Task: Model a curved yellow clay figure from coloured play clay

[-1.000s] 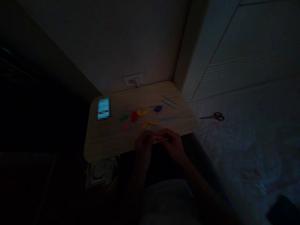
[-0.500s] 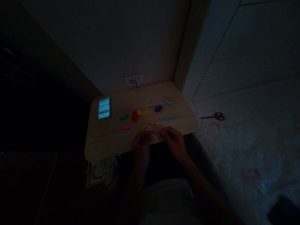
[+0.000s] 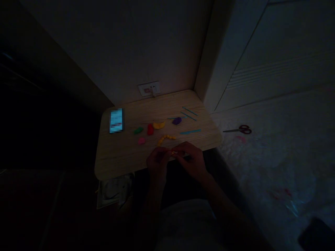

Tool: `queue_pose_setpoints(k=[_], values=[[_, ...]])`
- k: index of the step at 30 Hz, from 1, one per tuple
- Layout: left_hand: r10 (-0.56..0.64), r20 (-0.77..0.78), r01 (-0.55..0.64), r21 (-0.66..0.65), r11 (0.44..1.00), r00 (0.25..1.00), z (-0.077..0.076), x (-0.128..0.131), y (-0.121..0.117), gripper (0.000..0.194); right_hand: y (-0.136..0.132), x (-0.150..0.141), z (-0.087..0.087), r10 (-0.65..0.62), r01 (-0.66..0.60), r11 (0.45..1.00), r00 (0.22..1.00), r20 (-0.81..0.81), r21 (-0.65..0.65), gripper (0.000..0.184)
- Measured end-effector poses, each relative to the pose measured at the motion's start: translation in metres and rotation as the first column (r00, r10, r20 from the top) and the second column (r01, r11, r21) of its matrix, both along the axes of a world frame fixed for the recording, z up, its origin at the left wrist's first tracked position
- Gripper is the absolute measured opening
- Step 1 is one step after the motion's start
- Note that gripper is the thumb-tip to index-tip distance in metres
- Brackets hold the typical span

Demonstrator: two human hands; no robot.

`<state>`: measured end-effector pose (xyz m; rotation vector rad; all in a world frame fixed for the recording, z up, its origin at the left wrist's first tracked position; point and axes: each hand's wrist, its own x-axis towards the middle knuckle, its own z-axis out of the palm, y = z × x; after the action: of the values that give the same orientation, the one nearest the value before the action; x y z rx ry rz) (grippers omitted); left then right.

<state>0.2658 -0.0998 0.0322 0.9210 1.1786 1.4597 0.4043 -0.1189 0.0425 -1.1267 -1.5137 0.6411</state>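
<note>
Dim light swallows much of the scene, and the left side of the frame is almost black. At the lower centre, the left hand [image 3: 157, 159] and the right hand [image 3: 192, 158] meet over the near edge of the wooden table [image 3: 119, 158], fingertips pinched together on a small yellow piece [image 3: 173, 152]. The fingers cover most of this piece, so its full shape cannot be made out; the curled lower fingers of both hands are lost in shadow.

Just above the hands, a knobbly yellow strip [image 3: 168, 136] lies in an arc on the tabletop, its lower left end close to the left hand. Higher up, around the middle of the frame, sit a yellow crescent [image 3: 159, 125], a red lump [image 3: 150, 129], a green lump [image 3: 138, 130], a pink lump [image 3: 141, 141] and a purple lump [image 3: 177, 121]. The purple lump partly hides a thin stick. Right of it lies a flat blue tool [image 3: 190, 132].

A bright screen [image 3: 116, 121] at centre left is pixelated beyond reading. The dark object [image 3: 318, 235] at the lower right corner is cut off and unidentifiable.
</note>
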Motion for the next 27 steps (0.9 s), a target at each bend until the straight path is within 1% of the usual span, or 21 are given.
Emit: queue_pose_setpoints(k=[3, 5, 7, 9, 12, 15, 17, 19, 21, 24, 27], values=[[-0.015, -0.008, 0.015, 0.012, 1.0, 1.0, -0.002, -0.001, 0.0, 0.027, -0.002, -0.003, -0.002, 0.007, -0.006, 0.999, 1.0, 0.011, -0.034, 0.005], [-0.022, 0.001, 0.022, 0.031, 0.999, 1.0, -0.003, -0.002, -0.001, 0.031, -0.003, -0.004, -0.004, -0.027, 0.026, 0.996, 1.0, -0.01, -0.084, 0.004], [-0.037, 0.038, 0.035, 0.049, 0.998, 0.999, -0.001, -0.005, -0.001, 0.036, -0.003, -0.005, -0.006, -0.07, 0.059, 0.987, 0.995, -0.068, -0.148, 0.007], [-0.028, 0.089, 0.022, 0.065, 0.998, 0.996, 0.001, -0.008, -0.001, 0.041, -0.003, -0.004, -0.007, -0.091, 0.057, 0.975, 0.984, -0.154, -0.214, 0.009], [0.034, 0.141, -0.046, 0.08, 0.996, 0.989, 0.006, -0.012, 0.0, 0.037, -0.003, -0.002, -0.005, -0.088, 0.02, 0.961, 0.967, -0.239, -0.275, 0.013], [0.074, 0.177, -0.094, 0.11, 0.989, 0.981, 0.009, -0.016, 0.002, 0.03, -0.003, 0.001, -0.001, -0.069, -0.004, 0.956, 0.969, -0.239, -0.292, 0.022], [0.092, 0.188, -0.118, 0.135, 0.984, 0.978, 0.01, -0.018, 0.002, 0.027, -0.002, 0.004, 0.001, -0.065, 0.004, 0.957, 0.978, -0.199, -0.292, 0.031], [0.114, 0.192, -0.144, 0.153, 0.978, 0.975, 0.011, -0.02, 0.003, 0.026, -0.002, 0.006, 0.003, -0.074, 0.031, 0.959, 0.987, -0.144, -0.282, 0.036], [0.132, 0.2, -0.165, 0.162, 0.973, 0.971, 0.012, -0.023, 0.004, 0.024, -0.002, 0.008, 0.003, -0.085, 0.051, 0.96, 0.99, -0.112, -0.276, 0.036], [0.16, 0.201, -0.196, 0.179, 0.964, 0.967, 0.013, -0.027, 0.005, 0.023, -0.001, 0.008, 0.0, -0.083, 0.04, 0.956, 0.987, -0.137, -0.292, 0.029], [0.177, 0.139, -0.203, 0.198, 0.959, 0.974, 0.012, -0.029, 0.006, 0.022, -0.001, 0.008, -0.004, -0.087, 0.034, 0.953, 0.983, -0.164, -0.302, 0.025]])
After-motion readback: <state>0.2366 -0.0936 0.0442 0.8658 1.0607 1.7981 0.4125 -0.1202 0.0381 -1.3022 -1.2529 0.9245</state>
